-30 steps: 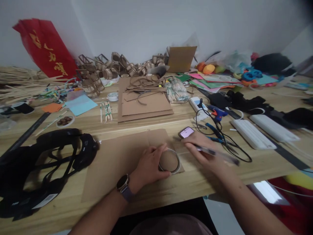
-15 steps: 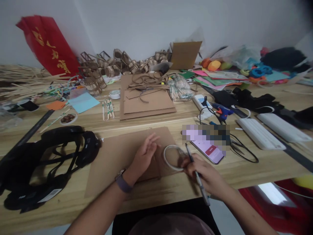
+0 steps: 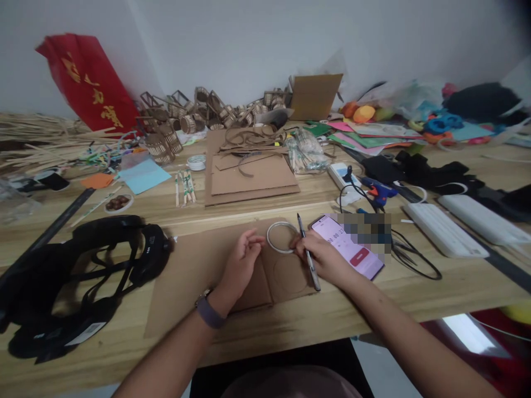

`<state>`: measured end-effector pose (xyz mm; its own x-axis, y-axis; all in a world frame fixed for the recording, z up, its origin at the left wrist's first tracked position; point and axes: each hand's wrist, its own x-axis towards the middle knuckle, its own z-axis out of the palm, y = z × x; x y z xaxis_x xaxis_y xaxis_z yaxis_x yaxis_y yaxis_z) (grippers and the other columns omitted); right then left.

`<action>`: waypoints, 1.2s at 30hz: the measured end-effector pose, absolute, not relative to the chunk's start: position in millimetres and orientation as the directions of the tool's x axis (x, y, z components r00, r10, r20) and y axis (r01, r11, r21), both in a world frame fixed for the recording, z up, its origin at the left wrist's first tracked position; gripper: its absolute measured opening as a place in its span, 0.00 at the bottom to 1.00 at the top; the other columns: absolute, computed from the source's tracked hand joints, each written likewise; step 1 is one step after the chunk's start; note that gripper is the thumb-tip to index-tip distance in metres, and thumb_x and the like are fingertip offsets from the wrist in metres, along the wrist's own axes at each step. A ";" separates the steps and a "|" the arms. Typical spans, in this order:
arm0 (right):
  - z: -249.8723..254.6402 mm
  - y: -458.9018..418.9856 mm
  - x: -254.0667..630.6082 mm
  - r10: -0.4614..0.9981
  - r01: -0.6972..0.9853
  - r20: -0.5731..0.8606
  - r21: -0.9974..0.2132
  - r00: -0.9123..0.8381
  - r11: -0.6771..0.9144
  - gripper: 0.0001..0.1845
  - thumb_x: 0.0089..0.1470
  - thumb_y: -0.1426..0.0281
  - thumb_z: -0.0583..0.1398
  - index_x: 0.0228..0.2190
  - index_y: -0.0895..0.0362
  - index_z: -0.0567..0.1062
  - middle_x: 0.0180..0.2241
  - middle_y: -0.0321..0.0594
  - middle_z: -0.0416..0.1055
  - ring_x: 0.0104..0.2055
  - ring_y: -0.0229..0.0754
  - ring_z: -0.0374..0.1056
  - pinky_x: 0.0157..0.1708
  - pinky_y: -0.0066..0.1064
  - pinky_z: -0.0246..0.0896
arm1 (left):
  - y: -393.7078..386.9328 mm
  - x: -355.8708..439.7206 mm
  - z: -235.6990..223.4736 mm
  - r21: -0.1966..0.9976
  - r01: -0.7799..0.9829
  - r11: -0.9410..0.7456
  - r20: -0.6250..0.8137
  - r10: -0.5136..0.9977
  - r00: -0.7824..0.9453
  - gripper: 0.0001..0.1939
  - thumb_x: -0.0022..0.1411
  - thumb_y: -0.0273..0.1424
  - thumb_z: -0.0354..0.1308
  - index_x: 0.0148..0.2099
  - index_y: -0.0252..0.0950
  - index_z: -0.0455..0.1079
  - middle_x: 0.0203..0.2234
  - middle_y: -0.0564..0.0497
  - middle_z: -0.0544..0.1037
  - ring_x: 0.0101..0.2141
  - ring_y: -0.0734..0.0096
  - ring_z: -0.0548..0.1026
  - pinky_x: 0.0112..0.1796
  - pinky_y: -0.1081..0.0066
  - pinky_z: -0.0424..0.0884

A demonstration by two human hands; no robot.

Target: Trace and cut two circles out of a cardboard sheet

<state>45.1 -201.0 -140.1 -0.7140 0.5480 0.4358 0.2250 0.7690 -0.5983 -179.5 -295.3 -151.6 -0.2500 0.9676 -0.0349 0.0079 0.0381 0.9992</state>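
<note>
A brown cardboard sheet (image 3: pixel 178 282) lies flat on the table before me, with a faint round outline (image 3: pixel 290 275) on its right part. Over that same part is a thin white ring (image 3: pixel 269 237), perhaps a narrow tape roll. My right hand (image 3: pixel 321 251) grips a pen (image 3: pixel 311 260) with its tip pointing away from me, and its fingertips pinch the ring's right edge. To the left, my left hand (image 3: pixel 243 257) is held above the cardboard, fingers loosely bent and apart, with nothing in it. Its fingertips are close to the ring but do not grip it.
A black headset with straps (image 3: pixel 141 260) lies at left, and a phone (image 3: pixel 348 246) at right. Behind are stacked cardboard (image 3: pixel 253 179), a small bowl of brown beads (image 3: pixel 119 203), a blue glue gun (image 3: pixel 377 190), cables, and white power strips (image 3: pixel 446 229).
My right hand has moved away from me and to the left, carrying the ring and pen. The round outline now shows where the ring was. My left hand has hardly shifted.
</note>
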 end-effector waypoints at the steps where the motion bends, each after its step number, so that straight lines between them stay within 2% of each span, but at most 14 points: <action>1: -142.1 -200.9 46.2 0.550 0.231 0.430 -0.597 -0.716 0.768 0.14 0.55 0.83 0.57 0.27 0.51 0.71 0.35 0.42 0.78 0.41 0.49 0.72 0.39 0.37 0.67 | -296.4 -178.2 -152.6 0.998 0.065 0.025 -0.009 0.970 -0.245 0.19 0.69 0.31 0.53 0.61 0.37 0.64 0.50 0.43 0.80 0.52 0.61 0.78 0.58 0.55 0.70; 5: -144.7 -201.1 48.2 0.550 0.245 0.414 -0.591 -0.725 0.768 0.14 0.55 0.83 0.56 0.28 0.52 0.71 0.36 0.42 0.78 0.41 0.49 0.72 0.40 0.37 0.67 | -304.5 -171.2 -155.3 0.939 0.338 -0.071 0.146 0.968 -0.203 0.25 0.64 0.23 0.50 0.62 0.39 0.64 0.56 0.43 0.76 0.58 0.60 0.73 0.63 0.52 0.65; 8: -144.4 -200.3 46.7 0.549 0.245 0.413 -0.590 -0.727 0.769 0.14 0.55 0.84 0.56 0.30 0.51 0.71 0.36 0.43 0.78 0.42 0.49 0.73 0.39 0.38 0.69 | -308.9 -166.6 -154.5 0.882 0.458 -0.107 0.205 0.964 -0.169 0.27 0.62 0.21 0.50 0.63 0.39 0.63 0.60 0.42 0.74 0.62 0.57 0.69 0.65 0.49 0.61; 13: -145.4 -198.8 45.3 0.531 0.219 0.427 -0.591 -0.731 0.776 0.15 0.57 0.83 0.55 0.30 0.51 0.71 0.41 0.44 0.80 0.47 0.49 0.76 0.44 0.39 0.73 | -308.4 -166.9 -147.2 0.868 0.496 -0.018 0.120 0.977 -0.176 0.27 0.63 0.25 0.54 0.64 0.37 0.62 0.62 0.38 0.72 0.64 0.53 0.68 0.66 0.46 0.60; 17: -147.5 -199.7 46.5 0.528 0.209 0.441 -0.590 -0.725 0.780 0.14 0.58 0.82 0.54 0.33 0.51 0.71 0.47 0.48 0.81 0.55 0.51 0.76 0.49 0.42 0.73 | -305.7 -171.5 -130.4 0.819 0.570 0.066 0.002 0.993 -0.119 0.35 0.61 0.29 0.59 0.69 0.34 0.57 0.66 0.34 0.67 0.67 0.46 0.64 0.67 0.44 0.58; 21: -152.3 -200.2 46.6 0.619 0.297 0.436 -0.604 -0.653 0.739 0.11 0.60 0.79 0.54 0.32 0.50 0.69 0.44 0.51 0.80 0.60 0.56 0.74 0.47 0.44 0.74 | -292.7 -171.1 -108.2 0.714 0.697 0.067 -0.006 0.996 -0.089 0.43 0.57 0.29 0.66 0.72 0.33 0.55 0.69 0.34 0.63 0.69 0.42 0.60 0.67 0.45 0.55; 23: -155.7 -199.9 45.4 0.668 0.348 0.425 -0.614 -0.611 0.709 0.09 0.62 0.76 0.54 0.33 0.50 0.68 0.42 0.52 0.80 0.61 0.58 0.73 0.48 0.46 0.74 | -282.5 -168.4 -101.8 0.691 0.719 0.070 -0.011 0.996 -0.087 0.48 0.55 0.30 0.70 0.73 0.33 0.54 0.70 0.34 0.64 0.69 0.41 0.59 0.67 0.46 0.56; 27: -160.8 -199.7 43.3 0.708 0.403 0.390 -0.617 -0.589 0.676 0.07 0.63 0.74 0.53 0.36 0.50 0.67 0.46 0.55 0.81 0.61 0.59 0.73 0.47 0.47 0.74 | -266.3 -164.1 -105.0 0.704 0.706 0.079 -0.043 0.997 -0.068 0.58 0.49 0.30 0.76 0.75 0.30 0.50 0.69 0.33 0.65 0.69 0.39 0.58 0.66 0.49 0.58; 30: -161.3 -200.2 43.7 0.719 0.427 0.361 -0.616 -0.594 0.662 0.10 0.61 0.77 0.52 0.36 0.49 0.67 0.50 0.54 0.80 0.58 0.56 0.76 0.46 0.44 0.74 | -262.3 -166.4 -112.5 0.725 0.682 0.092 -0.043 0.995 -0.089 0.57 0.50 0.28 0.76 0.75 0.31 0.50 0.67 0.35 0.68 0.67 0.41 0.61 0.64 0.50 0.60; 36: -159.6 -200.7 45.1 0.725 0.444 0.322 -0.619 -0.609 0.648 0.12 0.57 0.79 0.52 0.36 0.49 0.68 0.44 0.49 0.81 0.54 0.55 0.77 0.44 0.42 0.74 | -263.4 -175.4 -118.7 0.748 0.658 0.082 -0.031 0.996 -0.089 0.53 0.52 0.25 0.74 0.74 0.32 0.53 0.66 0.37 0.71 0.65 0.45 0.64 0.65 0.49 0.60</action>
<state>45.1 -200.7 -159.6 -0.6086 0.7253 0.3219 0.4443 0.6476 -0.6190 -175.4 -263.4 -118.7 -0.0887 0.9956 -0.0310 0.6582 0.0820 0.7484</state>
